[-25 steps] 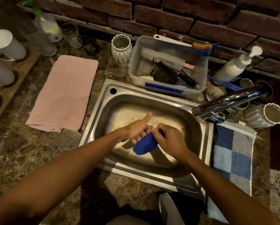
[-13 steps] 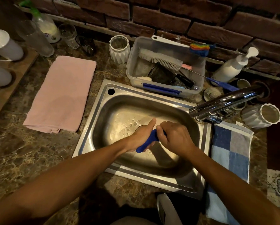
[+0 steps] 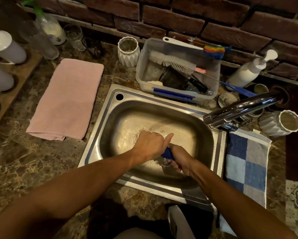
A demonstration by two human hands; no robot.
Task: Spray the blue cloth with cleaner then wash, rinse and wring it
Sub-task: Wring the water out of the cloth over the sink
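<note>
Blue cloth (image 3: 167, 153): where both fists meet over the sink basin, it shows only as a tight twisted roll between them.
Left hand (image 3: 150, 146): clenched around the roll's 10 o'clock end, thumb out.
Right hand (image 3: 181, 158): clenched around its 4 o'clock end.
Sink (image 3: 100, 128): steel, droplets on its floor.
Faucet (image 3: 238, 111): at 2 o'clock.
Pink towel (image 3: 67, 99): at 10 o'clock, on the counter.

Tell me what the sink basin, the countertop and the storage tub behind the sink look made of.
Sink basin: brushed stainless steel, judging by its dull metallic sheen. Countertop: polished brown veined stone, likely marble or granite. Storage tub: clear plastic, since its contents show through the walls.
</note>
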